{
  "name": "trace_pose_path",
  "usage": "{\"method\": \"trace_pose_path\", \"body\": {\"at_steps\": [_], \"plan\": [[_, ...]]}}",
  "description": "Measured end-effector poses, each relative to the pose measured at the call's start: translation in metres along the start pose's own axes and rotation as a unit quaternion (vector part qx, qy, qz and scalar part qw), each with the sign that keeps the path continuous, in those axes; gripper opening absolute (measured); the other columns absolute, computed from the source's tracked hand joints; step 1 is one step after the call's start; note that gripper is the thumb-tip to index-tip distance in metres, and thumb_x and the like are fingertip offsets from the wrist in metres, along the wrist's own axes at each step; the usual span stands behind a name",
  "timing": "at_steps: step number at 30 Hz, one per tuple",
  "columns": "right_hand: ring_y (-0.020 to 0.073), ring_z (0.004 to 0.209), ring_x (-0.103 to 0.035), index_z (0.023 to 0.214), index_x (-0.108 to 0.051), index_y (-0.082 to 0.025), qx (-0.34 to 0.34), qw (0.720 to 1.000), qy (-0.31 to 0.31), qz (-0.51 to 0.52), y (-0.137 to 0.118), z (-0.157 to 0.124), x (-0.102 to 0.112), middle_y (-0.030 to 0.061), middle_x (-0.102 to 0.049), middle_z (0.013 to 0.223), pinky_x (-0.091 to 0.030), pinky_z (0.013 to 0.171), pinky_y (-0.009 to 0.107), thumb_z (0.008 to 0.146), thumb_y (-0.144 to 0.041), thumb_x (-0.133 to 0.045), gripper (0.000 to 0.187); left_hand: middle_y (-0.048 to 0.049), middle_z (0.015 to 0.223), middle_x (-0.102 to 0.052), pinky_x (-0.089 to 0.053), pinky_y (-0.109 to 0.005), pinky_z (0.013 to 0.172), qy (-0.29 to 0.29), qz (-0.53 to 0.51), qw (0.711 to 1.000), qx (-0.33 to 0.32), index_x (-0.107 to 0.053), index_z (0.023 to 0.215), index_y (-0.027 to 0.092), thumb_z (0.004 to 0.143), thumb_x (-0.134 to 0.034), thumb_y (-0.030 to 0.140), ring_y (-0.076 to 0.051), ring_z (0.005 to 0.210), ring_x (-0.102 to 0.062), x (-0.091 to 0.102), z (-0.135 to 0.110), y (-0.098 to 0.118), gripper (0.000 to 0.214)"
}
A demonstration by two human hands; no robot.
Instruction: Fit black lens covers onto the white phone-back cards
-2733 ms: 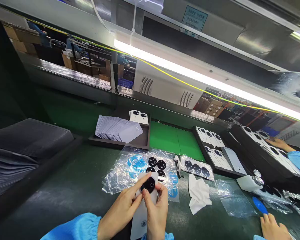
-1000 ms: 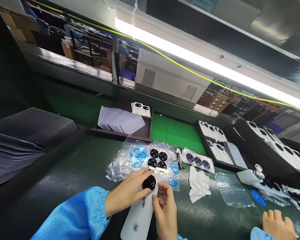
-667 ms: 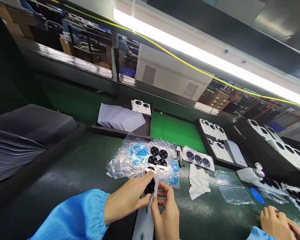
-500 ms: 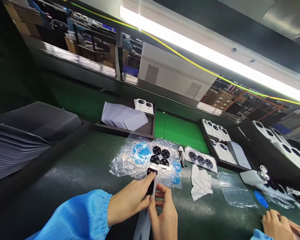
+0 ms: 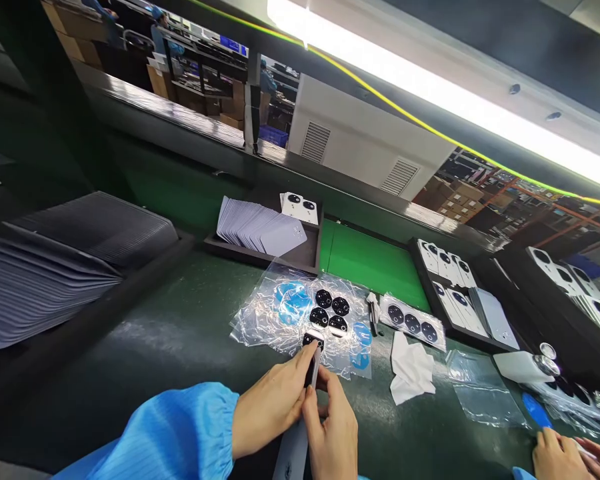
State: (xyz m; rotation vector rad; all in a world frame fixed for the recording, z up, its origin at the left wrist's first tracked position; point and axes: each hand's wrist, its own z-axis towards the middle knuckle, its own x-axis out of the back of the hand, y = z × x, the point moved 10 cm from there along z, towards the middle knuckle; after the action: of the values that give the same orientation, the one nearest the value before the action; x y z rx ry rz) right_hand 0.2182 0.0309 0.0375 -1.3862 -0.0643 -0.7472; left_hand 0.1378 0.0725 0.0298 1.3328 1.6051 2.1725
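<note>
Both my hands hold a white phone back cover (image 5: 293,448) tilted on edge near the bottom centre. My left hand (image 5: 273,407), in a blue sleeve, wraps its fingers over the cover's top, where a black round camera lens piece (image 5: 310,373) sits. My right hand (image 5: 333,433) pinches the cover's right edge just beside the lens. Just beyond lies a clear plastic sheet (image 5: 275,327) carrying several black round lenses (image 5: 330,312) and blue film tabs (image 5: 290,297).
A dark tray (image 5: 310,257) of fanned white covers stands behind, beside a green mat (image 5: 375,267). Trays of finished covers (image 5: 453,283) stand at the right. A white cloth (image 5: 410,367), a white bottle (image 5: 525,365) and a co-worker's hands (image 5: 570,457) are at the right. Stacked dark trays (image 5: 55,267) fill the left.
I have turned the cover from lying flat, face up, onto its edge, and my fingers have closed tighter round its lens end. The view has shifted slightly right and down.
</note>
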Motion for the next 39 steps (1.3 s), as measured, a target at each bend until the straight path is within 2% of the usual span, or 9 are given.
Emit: {"method": "trace_pose_path", "body": {"at_steps": [5, 9, 12, 18, 24, 30, 33, 36, 39], "plan": [[0.0155, 0.054, -0.067, 0.098, -0.067, -0.020, 0.003, 0.996, -0.080, -0.033, -0.001, 0.009, -0.006, 0.0043, -0.073, 0.081, -0.050, 0.047, 0.020, 0.086, -0.032, -0.050, 0.024, -0.0221, 0.136, -0.049, -0.045, -0.042, 0.101, -0.019, 0.005, 1.000, 0.002, -0.015, 0.145, 0.005, 0.081, -0.038, 0.005, -0.027, 0.121, -0.053, -0.002, -0.001, 0.003, 0.067], [0.0145, 0.051, -0.064, 0.093, -0.068, -0.021, 0.006, 0.998, -0.035, -0.051, -0.003, 0.008, -0.002, 0.0030, -0.072, 0.076, -0.049, 0.048, 0.020, 0.083, -0.030, -0.050, 0.022, -0.0182, 0.134, -0.052, -0.048, -0.040, 0.099, -0.009, 0.013, 1.000, -0.003, -0.022, 0.143, 0.011, 0.078, -0.039, 0.002, -0.026, 0.118, -0.056, -0.003, -0.002, 0.002, 0.068], [0.0143, 0.049, -0.061, 0.088, -0.069, -0.022, 0.002, 0.998, 0.019, -0.059, -0.004, 0.005, 0.003, 0.0019, -0.071, 0.072, -0.049, 0.048, 0.021, 0.082, -0.030, -0.051, 0.020, -0.0162, 0.143, -0.044, -0.046, -0.042, 0.102, -0.012, 0.022, 1.000, -0.006, -0.020, 0.144, 0.015, 0.075, -0.039, -0.001, -0.026, 0.124, -0.052, -0.005, -0.004, 0.001, 0.074], [0.0141, 0.047, -0.064, 0.092, -0.068, -0.020, 0.051, 0.996, -0.039, -0.069, -0.008, 0.009, -0.003, 0.0020, -0.072, 0.071, -0.049, 0.045, 0.019, 0.084, -0.028, -0.052, 0.019, -0.0159, 0.153, -0.027, -0.044, -0.041, 0.105, -0.033, 0.023, 0.999, -0.016, -0.010, 0.149, 0.016, 0.074, -0.038, -0.004, -0.025, 0.127, -0.049, -0.010, -0.007, -0.001, 0.083], [0.0141, 0.051, -0.066, 0.095, -0.068, -0.020, 0.067, 0.993, -0.062, -0.077, -0.006, 0.009, -0.006, 0.0036, -0.074, 0.078, -0.050, 0.044, 0.018, 0.085, -0.025, -0.052, 0.019, -0.0137, 0.154, -0.026, -0.044, -0.042, 0.105, -0.020, 0.028, 0.998, -0.045, 0.003, 0.150, 0.023, 0.077, -0.040, -0.004, -0.026, 0.128, -0.047, -0.009, -0.007, -0.003, 0.088], [0.0134, 0.049, -0.065, 0.095, -0.068, -0.019, 0.040, 0.996, -0.038, -0.066, -0.005, 0.008, -0.002, 0.0028, -0.073, 0.075, -0.051, 0.048, 0.019, 0.085, -0.028, -0.050, 0.022, -0.0143, 0.154, -0.025, -0.040, -0.041, 0.107, -0.029, 0.021, 0.998, -0.057, 0.000, 0.150, 0.020, 0.081, -0.038, -0.001, -0.025, 0.131, -0.044, -0.006, -0.008, -0.001, 0.081], [0.0152, 0.054, -0.067, 0.095, -0.069, -0.019, 0.052, 0.995, -0.058, -0.054, -0.007, 0.009, -0.005, 0.0030, -0.073, 0.074, -0.051, 0.046, 0.019, 0.082, -0.026, -0.054, 0.021, -0.0118, 0.153, -0.029, -0.043, -0.040, 0.105, -0.017, 0.013, 0.998, -0.062, -0.001, 0.150, 0.023, 0.084, -0.037, 0.003, -0.024, 0.127, -0.049, -0.006, -0.008, -0.002, 0.078], [0.0148, 0.052, -0.064, 0.092, -0.069, -0.021, 0.033, 0.998, -0.027, -0.049, -0.003, 0.008, -0.001, 0.0026, -0.072, 0.072, -0.049, 0.046, 0.020, 0.082, -0.029, -0.053, 0.021, -0.0097, 0.153, -0.029, -0.043, -0.040, 0.105, 0.011, 0.013, 0.998, -0.058, -0.001, 0.150, 0.025, 0.085, -0.039, 0.005, -0.024, 0.128, -0.048, -0.004, -0.008, -0.007, 0.077], [0.0134, 0.048, -0.059, 0.090, -0.069, -0.021, -0.006, 1.000, 0.005, -0.028, 0.005, 0.006, 0.003, 0.0027, -0.070, 0.073, -0.049, 0.048, 0.021, 0.083, -0.033, -0.050, 0.023, -0.0111, 0.154, -0.027, -0.042, -0.039, 0.106, -0.003, 0.009, 0.998, -0.056, -0.003, 0.150, 0.022, 0.083, -0.038, 0.003, -0.023, 0.130, -0.045, -0.005, -0.008, -0.008, 0.078]]}}
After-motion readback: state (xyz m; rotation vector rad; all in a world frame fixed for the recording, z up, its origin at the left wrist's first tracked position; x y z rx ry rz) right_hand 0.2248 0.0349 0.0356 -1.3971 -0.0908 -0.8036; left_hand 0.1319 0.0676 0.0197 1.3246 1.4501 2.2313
